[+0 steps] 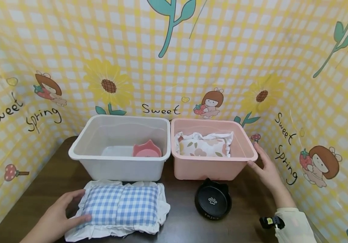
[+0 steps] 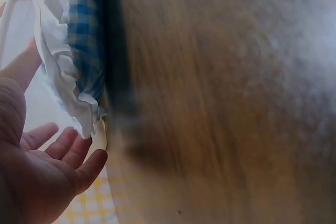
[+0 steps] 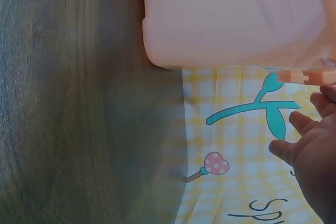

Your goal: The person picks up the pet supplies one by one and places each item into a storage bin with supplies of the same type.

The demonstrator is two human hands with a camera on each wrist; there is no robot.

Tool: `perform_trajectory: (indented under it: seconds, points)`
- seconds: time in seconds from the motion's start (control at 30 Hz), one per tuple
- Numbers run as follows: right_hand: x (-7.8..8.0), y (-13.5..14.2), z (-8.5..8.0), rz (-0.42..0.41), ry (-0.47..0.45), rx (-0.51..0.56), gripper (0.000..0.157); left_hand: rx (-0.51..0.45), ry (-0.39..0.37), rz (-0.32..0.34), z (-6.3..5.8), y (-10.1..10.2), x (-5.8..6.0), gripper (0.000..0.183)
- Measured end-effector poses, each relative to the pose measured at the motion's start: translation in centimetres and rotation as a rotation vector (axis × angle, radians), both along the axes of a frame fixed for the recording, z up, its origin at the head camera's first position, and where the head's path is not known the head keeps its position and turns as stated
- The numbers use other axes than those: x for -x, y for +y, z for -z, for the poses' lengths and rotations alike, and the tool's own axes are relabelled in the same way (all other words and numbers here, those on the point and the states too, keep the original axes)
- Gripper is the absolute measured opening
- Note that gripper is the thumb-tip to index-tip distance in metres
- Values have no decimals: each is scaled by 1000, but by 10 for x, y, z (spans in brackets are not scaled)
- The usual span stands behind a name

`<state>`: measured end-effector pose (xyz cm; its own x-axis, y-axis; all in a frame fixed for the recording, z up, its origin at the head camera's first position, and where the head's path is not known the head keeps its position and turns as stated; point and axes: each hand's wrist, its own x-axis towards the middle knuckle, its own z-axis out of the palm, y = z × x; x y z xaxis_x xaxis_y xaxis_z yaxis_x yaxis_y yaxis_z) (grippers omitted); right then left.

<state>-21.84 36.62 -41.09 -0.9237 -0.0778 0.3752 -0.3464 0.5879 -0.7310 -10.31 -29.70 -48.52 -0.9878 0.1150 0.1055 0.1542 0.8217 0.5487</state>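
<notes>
A blue-and-white checked cushion point(image 1: 120, 205) with a white ruffled edge lies at the front left. My left hand point(image 1: 59, 214) is spread at its left end, the thumb over the ruffle point(image 2: 58, 51) and the other fingers apart. At the right end of the pink bin point(image 1: 210, 170), my right hand point(image 1: 266, 170) touches the rim with extended fingers. In the right wrist view, those fingers point(image 3: 302, 124) are spread by the bin's edge. A floral cushion point(image 1: 204, 147) with white ruffles lies inside the pink bin.
A white bin point(image 1: 122, 168) stands left of the pink one, holding a pink cat-eared bowl point(image 1: 147, 149). A black cat-eared bowl point(image 1: 212, 199) with a paw print sits before the pink bin on the dark wooden table point(image 1: 183, 222). Yellow checked cloth point(image 1: 161, 81) surrounds the back and sides.
</notes>
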Motion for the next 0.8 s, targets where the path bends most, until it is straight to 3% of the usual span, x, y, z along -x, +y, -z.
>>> perform_trajectory:
  seconds: [0.1, 0.23, 0.53, 0.8]
  points:
    - [-3, -3, 0, -4, 0, 35, 71, 9, 20, 12, 2, 3, -1, 85]
    - [5, 3, 10, 0, 13, 50, 71, 16, 25, 11, 4, 7, -1, 81]
    - [-2, -12, -4, 26, 32, 27, 63, 43, -81, -57, 0, 12, -1, 79]
    - [3, -13, -1, 15, 68, 81, 58, -50, -96, -121, -6, 21, -2, 67]
